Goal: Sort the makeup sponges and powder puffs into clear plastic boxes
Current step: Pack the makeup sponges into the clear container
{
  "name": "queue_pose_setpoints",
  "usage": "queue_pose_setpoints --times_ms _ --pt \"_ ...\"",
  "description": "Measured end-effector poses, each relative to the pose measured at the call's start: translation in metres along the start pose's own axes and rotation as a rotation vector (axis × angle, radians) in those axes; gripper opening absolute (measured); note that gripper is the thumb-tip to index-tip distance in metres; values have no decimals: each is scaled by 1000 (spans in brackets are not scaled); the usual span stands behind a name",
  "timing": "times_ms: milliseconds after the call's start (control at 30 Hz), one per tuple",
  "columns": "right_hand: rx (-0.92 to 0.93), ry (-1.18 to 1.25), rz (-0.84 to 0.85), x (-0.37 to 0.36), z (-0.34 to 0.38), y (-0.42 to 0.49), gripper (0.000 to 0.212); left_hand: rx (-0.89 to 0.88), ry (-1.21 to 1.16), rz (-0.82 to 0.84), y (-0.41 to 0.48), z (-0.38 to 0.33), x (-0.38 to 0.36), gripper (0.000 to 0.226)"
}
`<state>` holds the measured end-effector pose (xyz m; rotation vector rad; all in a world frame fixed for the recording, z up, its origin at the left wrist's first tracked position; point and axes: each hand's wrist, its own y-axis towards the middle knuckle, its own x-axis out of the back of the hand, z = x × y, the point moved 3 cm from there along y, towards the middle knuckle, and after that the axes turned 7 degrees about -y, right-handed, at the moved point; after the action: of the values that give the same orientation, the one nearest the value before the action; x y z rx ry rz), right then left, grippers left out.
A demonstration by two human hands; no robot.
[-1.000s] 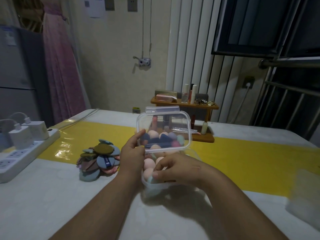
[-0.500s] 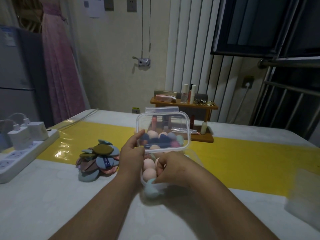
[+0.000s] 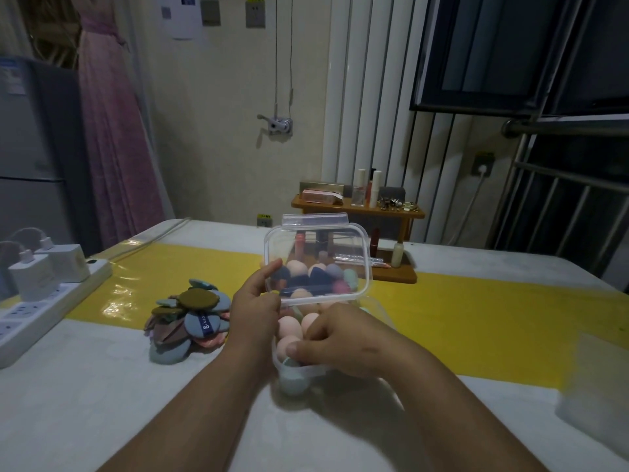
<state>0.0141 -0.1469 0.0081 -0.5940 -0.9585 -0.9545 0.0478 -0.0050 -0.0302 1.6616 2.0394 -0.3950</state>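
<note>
Head view: left grip [image 3: 255, 311] pinches the clear lid [image 3: 320, 233] at its near-left edge, propping it up. Right grip [image 3: 343, 338] is curled into the box [image 3: 293, 370] on the surface, thumb and fingers round the sponges [image 3: 289, 328]. These look light and squashy, so take the fat end. Puffs [image 3: 197, 301], piled just left, look flat and floppy: pinch an edge.

A white power strip [image 3: 51, 303] sits on the table [image 3: 102, 403] at left (two chargers [image 3: 32, 277] plugged in). A wooden shelf [image 3: 357, 208] of cosmetics stands beyond the yellow runner [image 3: 476, 311].

Dim room: cream wall [image 3: 211, 131], dark window [image 3: 493, 46], white table [image 3: 102, 403].
</note>
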Motion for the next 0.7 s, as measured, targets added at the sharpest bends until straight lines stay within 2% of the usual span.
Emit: queue_pose_setpoints --times_ms 133,233,333,467,600,700 --pt "16 12 -53 6 0 -2 30 0 -8 5 1 0 1 70" --pt "48 80 -155 17 -2 -5 28 -10 3 -1 2 -3 2 72" --pt "27 306 -348 30 -12 -5 18 -11 39 -22 4 -6 5 74" --pt "-46 515 -596 39 -37 -5 26 -3 75 -30 6 -11 9 73" --pt "-129 540 -740 43 -57 -6 25 -3 106 -36 7 -15 12 72" --pt "-167 509 -771 44 -62 -7 24 -3 121 -38 7 -17 14 73"
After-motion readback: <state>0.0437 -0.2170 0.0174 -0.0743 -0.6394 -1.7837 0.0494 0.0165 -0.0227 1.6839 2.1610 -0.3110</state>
